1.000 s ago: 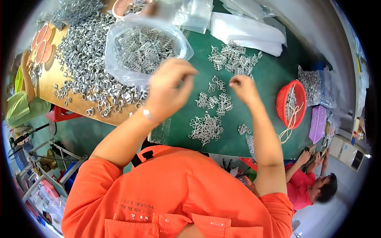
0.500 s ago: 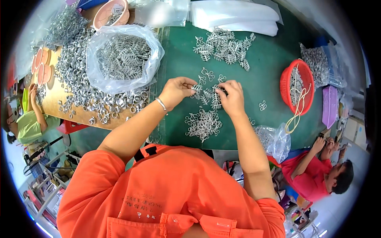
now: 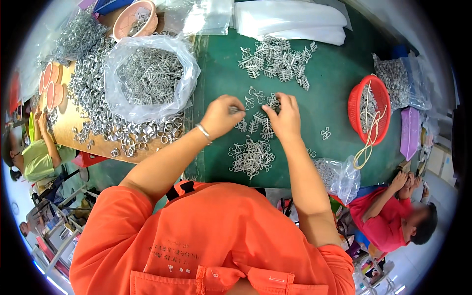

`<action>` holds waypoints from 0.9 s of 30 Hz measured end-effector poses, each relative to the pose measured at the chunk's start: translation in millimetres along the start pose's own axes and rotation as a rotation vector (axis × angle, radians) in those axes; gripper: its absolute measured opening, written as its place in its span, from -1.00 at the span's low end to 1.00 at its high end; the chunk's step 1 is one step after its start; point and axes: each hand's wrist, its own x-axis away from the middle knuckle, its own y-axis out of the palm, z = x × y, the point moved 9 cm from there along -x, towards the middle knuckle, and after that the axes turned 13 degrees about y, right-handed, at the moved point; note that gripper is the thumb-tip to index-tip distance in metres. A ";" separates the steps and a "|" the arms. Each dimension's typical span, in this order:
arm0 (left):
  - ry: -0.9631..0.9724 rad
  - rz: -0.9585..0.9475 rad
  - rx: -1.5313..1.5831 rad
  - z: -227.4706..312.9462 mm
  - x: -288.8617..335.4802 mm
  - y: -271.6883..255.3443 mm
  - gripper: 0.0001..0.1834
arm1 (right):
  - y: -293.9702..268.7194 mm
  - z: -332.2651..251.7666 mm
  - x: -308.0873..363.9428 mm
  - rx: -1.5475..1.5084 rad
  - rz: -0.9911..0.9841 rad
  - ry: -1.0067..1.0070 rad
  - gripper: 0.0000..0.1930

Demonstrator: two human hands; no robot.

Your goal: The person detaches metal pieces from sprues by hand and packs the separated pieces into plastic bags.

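Note:
Over the green table top (image 3: pixel 324 103), my left hand (image 3: pixel 221 118) is curled, its fingers closed on a small grey metal piece that is blurred and mostly covered. My right hand (image 3: pixel 286 117) has its thumb and forefinger about a small silver looped metal piece (image 3: pixel 272 101). Between the hands lie a few leaf-shaped metal pieces (image 3: pixel 260 123) and a looped piece (image 3: pixel 255 92) farther out. Nearer to me is a heap of small looped metal pieces (image 3: pixel 251 156). A larger heap of leaf-shaped metal pieces (image 3: pixel 278 59) lies beyond the hands.
To the left, a clear plastic bag (image 3: pixel 110 93) of leaf-shaped pieces stands among many metal rings (image 3: pixel 147 129). On the right are a red basket (image 3: pixel 353 105) with cord, a purple box (image 3: pixel 409 132) and a small plastic bag (image 3: pixel 346 179). Two other people sit at the sides.
My left hand has drawn slightly left, away from the pieces in the middle, and its fingers have curled in. My right hand has shifted slightly away from me, off the leaf-shaped pieces.

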 end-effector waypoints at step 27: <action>-0.666 -0.230 1.129 16.2 6.3 87.4 -0.80 | -8.9 12.2 31.3 -1.175 -0.562 0.440 -0.70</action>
